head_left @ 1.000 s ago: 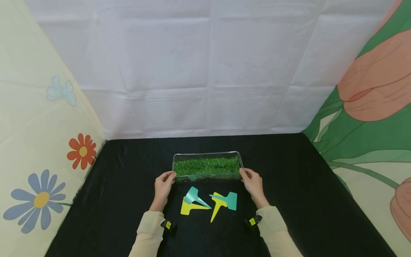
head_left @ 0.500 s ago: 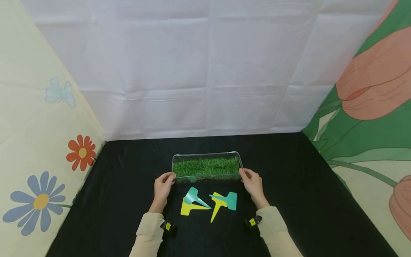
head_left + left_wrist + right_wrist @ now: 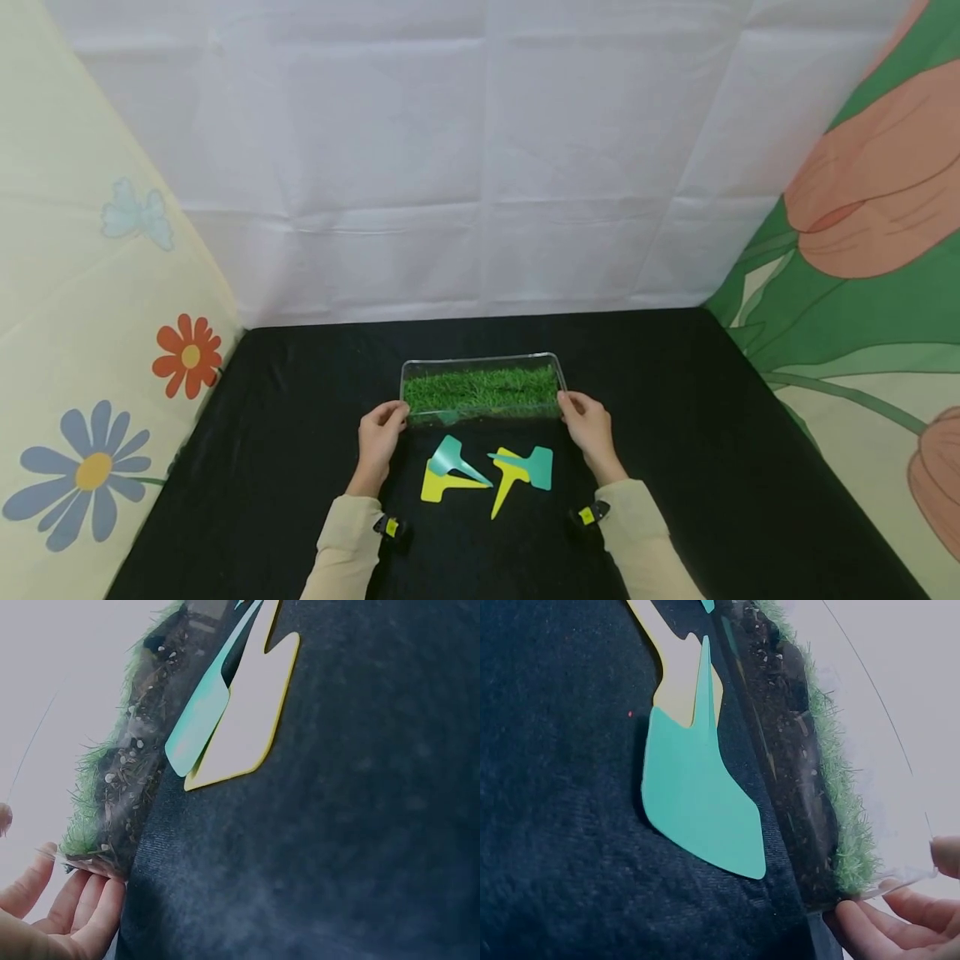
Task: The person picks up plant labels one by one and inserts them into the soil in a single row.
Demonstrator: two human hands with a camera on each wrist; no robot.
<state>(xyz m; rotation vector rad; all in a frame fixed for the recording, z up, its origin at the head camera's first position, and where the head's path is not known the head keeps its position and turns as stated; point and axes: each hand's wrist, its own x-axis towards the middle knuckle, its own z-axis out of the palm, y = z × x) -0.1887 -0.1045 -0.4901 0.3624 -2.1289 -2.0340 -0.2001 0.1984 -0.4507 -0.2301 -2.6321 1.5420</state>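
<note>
Left hand: the left hand (image 3: 381,433) grips the near left end of the tray, thumb by the rim, fingertips against the end wall in the left wrist view.
Right hand: the right hand (image 3: 591,429) mirrors it at the near right end; thumb at the rim, fingers lower on the end wall.
Tray: clear tray (image 3: 480,359), oblong, open side up, long side facing the person, held between both hands and beyond the markers.
Tray contents: green turf (image 3: 480,390) over a dark soil layer (image 3: 131,761) with pale specks, seen through the clear wall.
Left marker pair: left teal marker (image 3: 447,457) lying partly across left yellow marker (image 3: 432,486); the two points come together toward the right.
Right marker pair: right teal marker (image 3: 540,468) across right yellow marker (image 3: 513,473); teal point leftward, yellow point toward the person.
Wrists: pale sleeves (image 3: 348,537); a black wrist device with a yellow patch at each cuff.
Surface: black cloth (image 3: 300,467) under the markers.
Surround: creased white backdrop (image 3: 480,167) behind; left panel (image 3: 60,292) with blue and red flowers and a pale butterfly; right panel (image 3: 862,308) with large pink tulips and green leaves.
</note>
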